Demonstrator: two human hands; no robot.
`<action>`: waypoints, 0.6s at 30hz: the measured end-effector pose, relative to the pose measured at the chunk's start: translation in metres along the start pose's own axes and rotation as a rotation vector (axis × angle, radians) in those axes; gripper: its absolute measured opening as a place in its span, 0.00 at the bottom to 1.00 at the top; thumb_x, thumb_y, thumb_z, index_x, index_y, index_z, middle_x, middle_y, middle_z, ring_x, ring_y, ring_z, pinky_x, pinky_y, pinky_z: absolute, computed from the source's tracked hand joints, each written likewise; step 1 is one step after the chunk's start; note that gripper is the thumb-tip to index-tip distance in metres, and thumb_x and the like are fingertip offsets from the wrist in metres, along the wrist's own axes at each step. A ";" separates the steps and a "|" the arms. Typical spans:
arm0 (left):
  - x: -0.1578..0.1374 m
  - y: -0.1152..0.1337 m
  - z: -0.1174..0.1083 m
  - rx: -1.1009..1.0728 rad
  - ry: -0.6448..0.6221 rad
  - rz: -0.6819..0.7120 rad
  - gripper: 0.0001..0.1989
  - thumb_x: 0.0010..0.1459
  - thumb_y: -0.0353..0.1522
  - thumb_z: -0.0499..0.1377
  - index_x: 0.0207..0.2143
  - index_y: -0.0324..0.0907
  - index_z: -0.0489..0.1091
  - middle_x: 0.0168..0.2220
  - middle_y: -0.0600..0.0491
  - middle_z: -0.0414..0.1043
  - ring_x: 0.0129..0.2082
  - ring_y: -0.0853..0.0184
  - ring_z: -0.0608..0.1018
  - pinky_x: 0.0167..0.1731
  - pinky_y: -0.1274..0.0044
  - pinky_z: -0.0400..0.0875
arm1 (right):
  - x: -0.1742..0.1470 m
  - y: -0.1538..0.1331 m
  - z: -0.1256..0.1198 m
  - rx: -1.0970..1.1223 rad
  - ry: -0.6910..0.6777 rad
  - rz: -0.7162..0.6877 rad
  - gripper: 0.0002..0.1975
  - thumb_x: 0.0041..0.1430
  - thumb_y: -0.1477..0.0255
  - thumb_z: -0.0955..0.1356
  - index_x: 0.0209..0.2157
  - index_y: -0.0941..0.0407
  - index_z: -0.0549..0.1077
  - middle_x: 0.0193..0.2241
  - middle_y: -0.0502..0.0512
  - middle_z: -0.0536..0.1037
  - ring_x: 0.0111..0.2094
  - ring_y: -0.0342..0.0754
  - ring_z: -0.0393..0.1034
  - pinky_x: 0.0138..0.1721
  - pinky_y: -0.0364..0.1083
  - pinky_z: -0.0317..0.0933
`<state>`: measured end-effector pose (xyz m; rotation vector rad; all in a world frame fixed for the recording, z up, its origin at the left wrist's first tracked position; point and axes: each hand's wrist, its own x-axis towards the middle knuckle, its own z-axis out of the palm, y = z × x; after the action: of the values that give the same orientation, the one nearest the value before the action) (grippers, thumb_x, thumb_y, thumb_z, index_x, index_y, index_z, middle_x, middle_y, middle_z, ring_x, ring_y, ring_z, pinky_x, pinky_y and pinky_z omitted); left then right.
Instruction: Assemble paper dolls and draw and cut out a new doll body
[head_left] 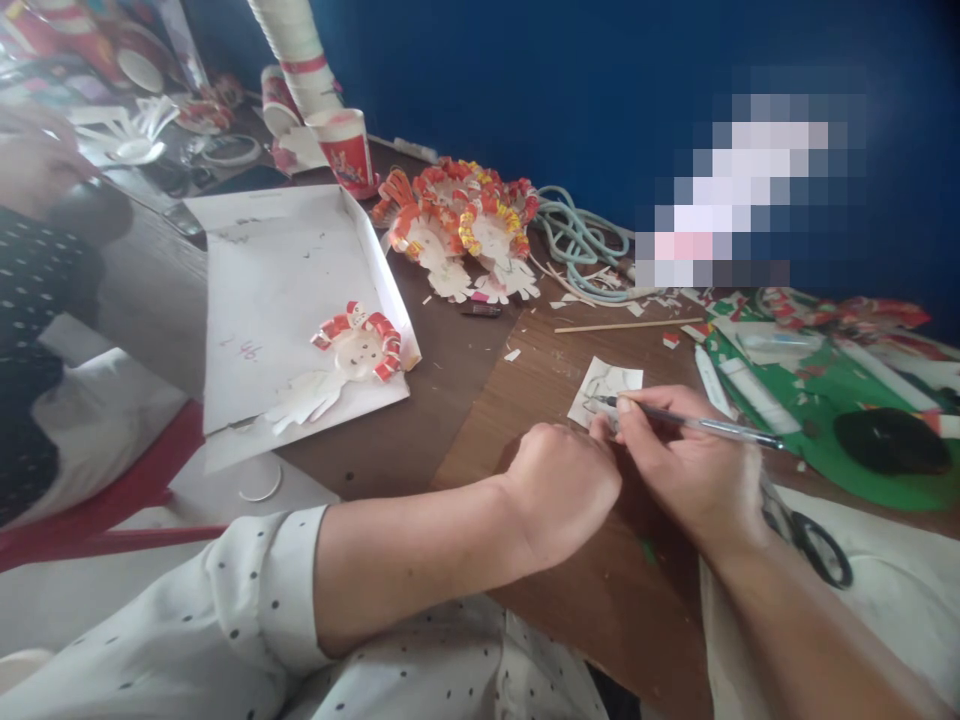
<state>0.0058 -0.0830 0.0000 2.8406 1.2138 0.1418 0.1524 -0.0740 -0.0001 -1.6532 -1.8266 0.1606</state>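
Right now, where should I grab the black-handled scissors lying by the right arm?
Probably by the black loop handles of the black-handled scissors, coming from the near table edge. The loops lie in the open on the white sheet, pointing toward the person, while the blades run back under the right hand, which holds a clear pen.

The tabletop (465,400) is brown woodgrain. On it lies a white paper scrap (611,385) with faint grey pencil lines; left of that scrap, a white paper figure (352,350) fringed in red-and-white curls. Behind the scrap — orange, red and yellow curled cut-outs (457,215); right of it, green paper (832,420). The sleeve (247,600) is white with small dark dots — the wall (525,80) deep blue.
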 end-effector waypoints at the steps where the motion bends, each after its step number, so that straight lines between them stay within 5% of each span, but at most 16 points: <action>1: 0.000 0.000 0.000 -0.001 -0.002 0.000 0.10 0.58 0.22 0.50 0.37 0.29 0.71 0.26 0.46 0.73 0.25 0.64 0.76 0.19 0.77 0.64 | 0.000 0.000 0.000 -0.004 0.000 -0.002 0.07 0.59 0.67 0.67 0.33 0.55 0.74 0.29 0.54 0.80 0.30 0.49 0.76 0.35 0.47 0.68; 18: 0.002 -0.001 -0.004 -0.018 -0.047 0.008 0.10 0.59 0.23 0.50 0.38 0.31 0.70 0.28 0.45 0.73 0.25 0.64 0.76 0.20 0.77 0.62 | 0.002 -0.005 -0.003 0.033 -0.059 -0.020 0.05 0.58 0.69 0.67 0.31 0.54 0.73 0.25 0.52 0.79 0.28 0.50 0.75 0.33 0.48 0.67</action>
<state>0.0061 -0.0810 0.0041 2.8165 1.1863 0.0850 0.1496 -0.0741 0.0060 -1.6230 -1.8738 0.2324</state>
